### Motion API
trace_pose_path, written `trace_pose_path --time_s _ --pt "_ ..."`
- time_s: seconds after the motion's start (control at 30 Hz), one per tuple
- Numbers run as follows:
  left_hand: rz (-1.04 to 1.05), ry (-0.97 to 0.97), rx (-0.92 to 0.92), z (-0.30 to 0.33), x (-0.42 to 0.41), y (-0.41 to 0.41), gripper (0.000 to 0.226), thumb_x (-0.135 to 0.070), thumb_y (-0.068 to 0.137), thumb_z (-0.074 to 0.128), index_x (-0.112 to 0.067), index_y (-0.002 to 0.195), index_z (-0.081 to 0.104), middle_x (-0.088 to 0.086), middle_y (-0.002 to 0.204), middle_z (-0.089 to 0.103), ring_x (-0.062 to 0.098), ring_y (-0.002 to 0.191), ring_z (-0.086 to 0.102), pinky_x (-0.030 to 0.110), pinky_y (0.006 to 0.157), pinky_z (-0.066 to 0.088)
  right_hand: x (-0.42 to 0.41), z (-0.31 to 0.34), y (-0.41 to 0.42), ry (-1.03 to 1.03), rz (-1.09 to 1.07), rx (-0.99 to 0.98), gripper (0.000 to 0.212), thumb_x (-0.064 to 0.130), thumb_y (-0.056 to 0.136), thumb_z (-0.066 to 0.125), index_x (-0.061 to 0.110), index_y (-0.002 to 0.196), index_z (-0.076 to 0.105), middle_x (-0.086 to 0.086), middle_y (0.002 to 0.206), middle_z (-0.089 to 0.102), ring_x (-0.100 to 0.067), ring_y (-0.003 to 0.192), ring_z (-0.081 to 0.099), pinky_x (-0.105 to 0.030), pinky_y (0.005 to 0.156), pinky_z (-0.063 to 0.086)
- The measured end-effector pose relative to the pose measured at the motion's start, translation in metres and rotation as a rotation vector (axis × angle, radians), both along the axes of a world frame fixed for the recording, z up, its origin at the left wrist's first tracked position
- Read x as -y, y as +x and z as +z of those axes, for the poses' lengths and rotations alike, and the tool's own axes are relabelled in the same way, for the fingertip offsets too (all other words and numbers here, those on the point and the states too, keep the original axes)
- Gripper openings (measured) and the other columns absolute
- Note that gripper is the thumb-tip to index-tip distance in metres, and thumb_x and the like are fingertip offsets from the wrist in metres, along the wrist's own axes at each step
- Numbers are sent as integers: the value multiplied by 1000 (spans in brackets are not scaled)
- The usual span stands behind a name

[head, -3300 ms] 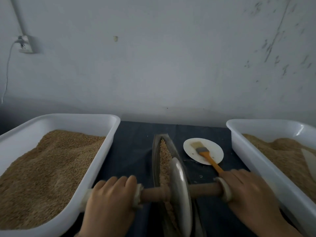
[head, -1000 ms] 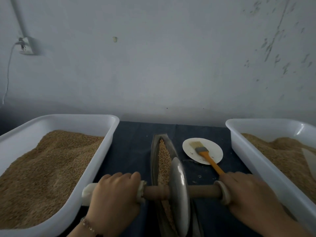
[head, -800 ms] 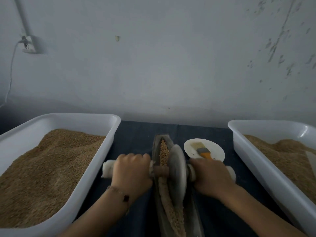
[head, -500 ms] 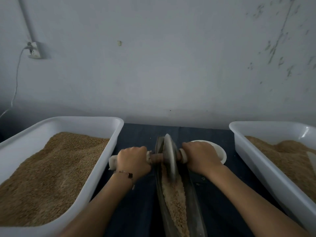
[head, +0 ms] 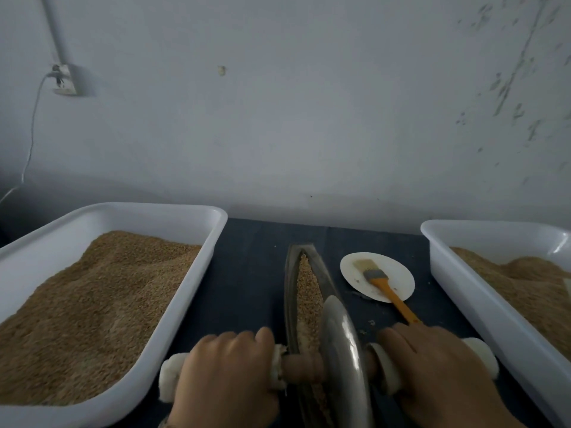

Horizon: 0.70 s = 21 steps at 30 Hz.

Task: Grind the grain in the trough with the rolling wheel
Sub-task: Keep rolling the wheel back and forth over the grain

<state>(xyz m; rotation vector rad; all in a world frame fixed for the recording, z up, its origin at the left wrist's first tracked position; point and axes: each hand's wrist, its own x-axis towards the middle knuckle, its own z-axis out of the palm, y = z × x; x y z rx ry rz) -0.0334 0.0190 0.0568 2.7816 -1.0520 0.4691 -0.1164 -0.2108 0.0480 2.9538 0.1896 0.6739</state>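
Both hands grip the wheel's axle at the trough's near end.
The trough [head: 292, 301] runs lengthwise away from the person; left hand [head: 225, 378] and right hand [head: 438, 375] fingers curl round the crosswise axle [head: 302, 367], wheel [head: 343, 359] upright between them over grain [head: 306, 282].

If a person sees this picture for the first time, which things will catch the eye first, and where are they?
At the bottom centre, the left hand and right hand grip the wooden axle handles of a grey metal rolling wheel, which stands in a narrow boat-shaped metal trough of tan grain. Two large white plastic tubs of tan grain flank it, one at left, one at right. Just right of the trough lies an orange-handled brush on a round white plate.
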Motion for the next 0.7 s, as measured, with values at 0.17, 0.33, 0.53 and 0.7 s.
trace_pose_path --time_s 0.17,0.33,0.53,0.7 --pt "165 49 -51 -19 19 38 19 -43 80 47 -30 79 33 -10 84 58 11 80 59 27 60 29 13 -12 48 17 -27 36 48 19 29 91 25 61 55 6 54 55 -8 45 51 -20 37 40" --pt "238 -96 39 -31 47 100 17 -37 84 52 -27 79 38 -11 75 50 10 66 45 26 64 34 29 -11 119 6 -71 84 32 12 53 83 14 73 59 -3 68 62 -24 60 59 -31 53 40" --pt "247 -103 113 -27 54 120 21 -35 87 53 -26 77 36 -10 73 48 9 66 41 24 65 32 34 -8 138 -2 -141 23 21 16 76 70 16 92 58 -1 90 63 -22 82 59 -31 67 36" --pt "143 -41 -13 -25 35 81 18 -40 88 50 -30 80 37 -13 76 46 7 70 44 24 69 35 14 -8 82 61 -109 22 40 12 45 88 19 74 62 1 70 63 -19 62 61 -33 55 48"
